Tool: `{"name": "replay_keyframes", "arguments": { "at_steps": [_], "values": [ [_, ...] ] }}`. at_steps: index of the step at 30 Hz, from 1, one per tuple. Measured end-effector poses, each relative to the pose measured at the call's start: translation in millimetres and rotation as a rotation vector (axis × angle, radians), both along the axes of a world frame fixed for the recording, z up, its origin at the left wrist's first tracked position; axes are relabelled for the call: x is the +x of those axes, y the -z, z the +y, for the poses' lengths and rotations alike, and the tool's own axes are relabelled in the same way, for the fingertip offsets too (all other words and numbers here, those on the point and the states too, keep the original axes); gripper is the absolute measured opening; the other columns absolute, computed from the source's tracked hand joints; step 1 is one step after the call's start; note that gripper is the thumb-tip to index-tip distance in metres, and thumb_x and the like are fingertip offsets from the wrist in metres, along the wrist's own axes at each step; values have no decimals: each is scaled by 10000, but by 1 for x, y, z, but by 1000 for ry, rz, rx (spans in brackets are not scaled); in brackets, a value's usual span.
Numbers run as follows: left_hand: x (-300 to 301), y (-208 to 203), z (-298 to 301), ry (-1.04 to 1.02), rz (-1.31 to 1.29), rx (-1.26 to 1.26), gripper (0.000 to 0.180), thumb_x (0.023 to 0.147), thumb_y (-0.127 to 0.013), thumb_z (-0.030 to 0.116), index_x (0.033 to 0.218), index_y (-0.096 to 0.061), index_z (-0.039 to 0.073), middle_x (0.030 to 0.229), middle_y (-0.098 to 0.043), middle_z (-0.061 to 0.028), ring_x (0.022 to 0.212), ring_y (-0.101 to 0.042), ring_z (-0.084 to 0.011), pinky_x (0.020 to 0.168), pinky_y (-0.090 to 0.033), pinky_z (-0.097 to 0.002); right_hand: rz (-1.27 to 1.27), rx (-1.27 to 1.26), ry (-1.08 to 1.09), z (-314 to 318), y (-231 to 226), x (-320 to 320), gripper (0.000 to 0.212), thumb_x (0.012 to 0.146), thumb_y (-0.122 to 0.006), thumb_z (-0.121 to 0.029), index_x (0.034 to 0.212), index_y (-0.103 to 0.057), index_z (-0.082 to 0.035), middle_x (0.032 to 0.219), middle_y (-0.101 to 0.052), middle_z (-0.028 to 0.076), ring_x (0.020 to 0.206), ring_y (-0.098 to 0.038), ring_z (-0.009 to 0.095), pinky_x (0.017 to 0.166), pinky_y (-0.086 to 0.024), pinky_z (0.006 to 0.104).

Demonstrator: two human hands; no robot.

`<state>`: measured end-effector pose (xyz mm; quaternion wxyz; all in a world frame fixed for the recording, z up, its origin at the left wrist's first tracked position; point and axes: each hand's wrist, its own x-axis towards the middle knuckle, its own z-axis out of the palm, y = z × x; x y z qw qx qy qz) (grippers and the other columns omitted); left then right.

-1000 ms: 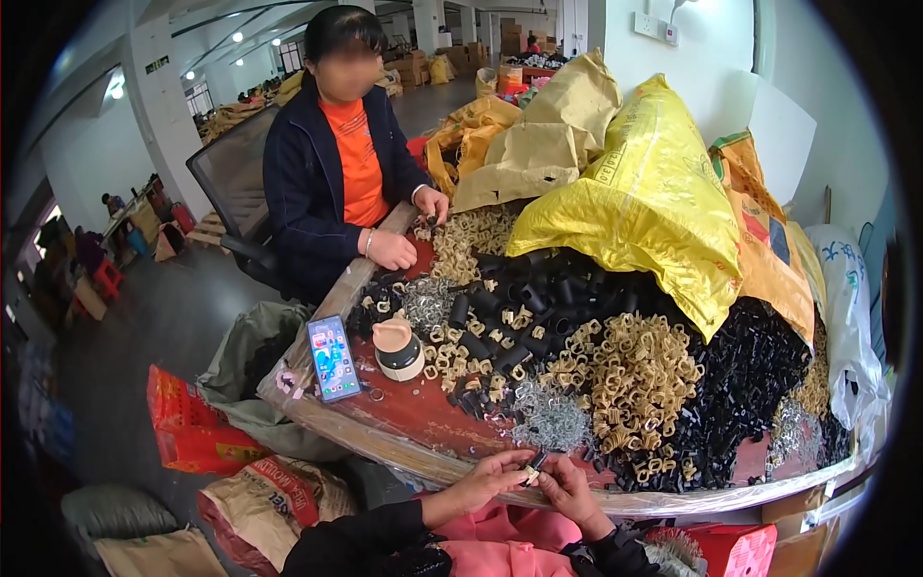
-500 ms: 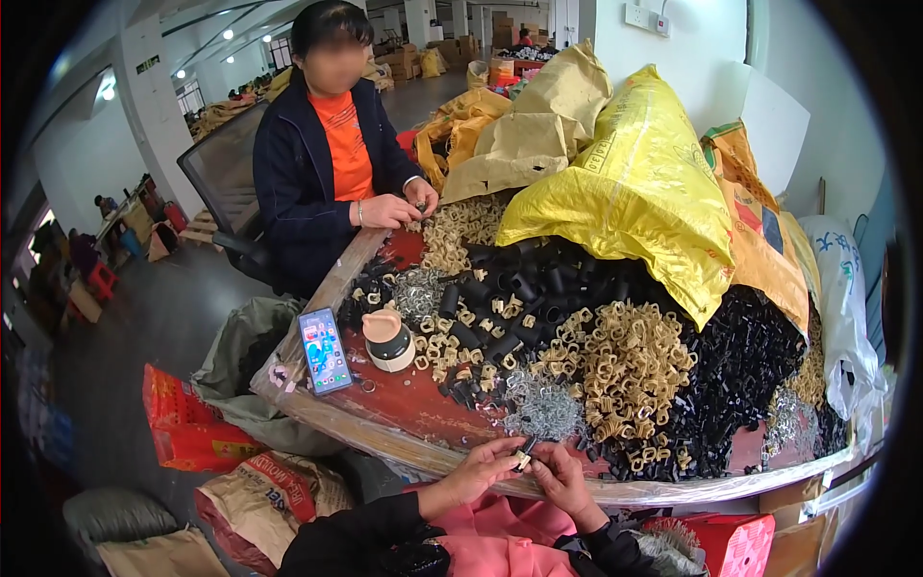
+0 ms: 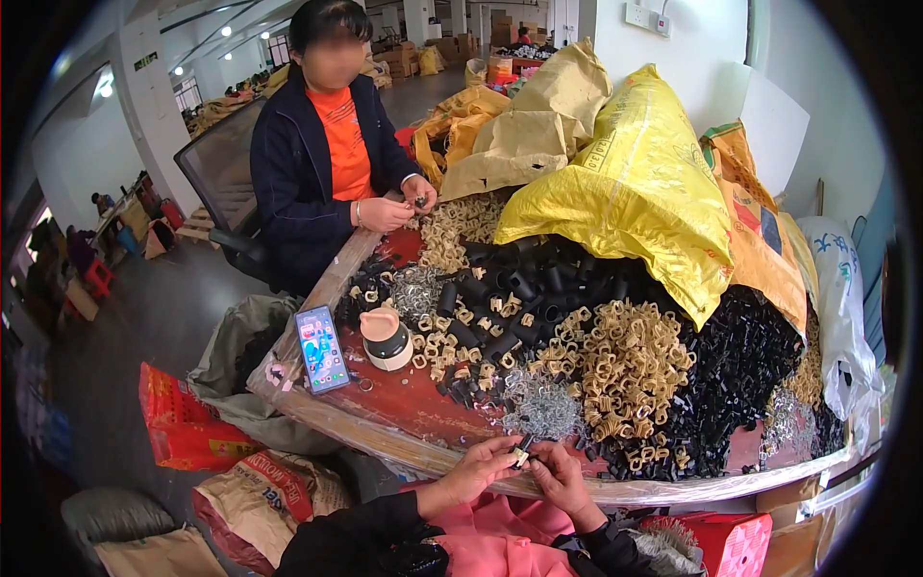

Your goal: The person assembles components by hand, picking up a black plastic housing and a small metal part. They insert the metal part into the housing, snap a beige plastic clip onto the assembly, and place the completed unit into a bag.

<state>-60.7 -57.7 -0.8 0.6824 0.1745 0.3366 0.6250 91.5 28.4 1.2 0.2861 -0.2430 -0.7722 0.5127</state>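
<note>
Two hands (image 3: 486, 468) around one small part (image 3: 522, 456); one phone (image 3: 323, 349), one cup (image 3: 386, 346).

Left hand (image 3: 479, 469) holds buckle (image 3: 521, 456), perhaps.

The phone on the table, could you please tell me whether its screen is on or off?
On: the phone screen is lit, bright and colourful.
</note>
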Motion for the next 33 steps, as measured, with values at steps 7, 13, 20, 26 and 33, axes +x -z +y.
{"name": "replay_keyframes", "arguments": {
  "at_steps": [7, 13, 20, 26, 33],
  "values": [
    [0, 0, 0, 5, -7, -5, 382, 816, -459, 35, 1187, -368, 26, 1082, -487, -93, 929, -532, -199, 838, -422, -325, 32, 5, 13, -2, -9, -3, 182, 776, -538, -46, 946, -485, -9, 639, -532, 47, 546, -491, 103, 509, -402, 235],
    [0, 2, 0, 5, -19, -3, 379, 817, -461, 40, 1185, -370, 26, 1089, -481, -92, 932, -530, -197, 842, -420, -325, -33, -24, -12, -1, -9, -1, 172, 776, -524, -34, 942, -484, -8, 671, -548, 52, 567, -495, 87, 520, -402, 218],
    [-3, 0, 2, 14, -17, 26, 406, 825, -492, 94, 1192, -350, -4, 1031, -504, -84, 922, -527, -166, 826, -423, -280, 61, -113, -73, 6, 0, -4, 168, 775, -504, -15, 940, -481, -5, 715, -555, 26, 608, -491, 60, 539, -401, 199],
    [-2, 6, 1, 26, -52, 10, 392, 826, -481, 81, 1189, -358, 0, 1052, -494, -92, 928, -524, -178, 835, -420, -291, 18, -245, -132, 5, 3, 2, 199, 800, -488, -15, 992, -442, 7, 770, -563, 27, 694, -511, 61, 607, -402, 188],
    [-5, 6, 3, 19, -86, -12, 385, 827, -462, 54, 1195, -360, 5, 1106, -466, -95, 956, -516, -215, 854, -416, -327, 61, -251, 0, 4, 2, -6, 139, 789, -538, -60, 899, -491, 11, 684, -557, 16, 611, -488, 46, 547, -403, 191]
  ]
}}
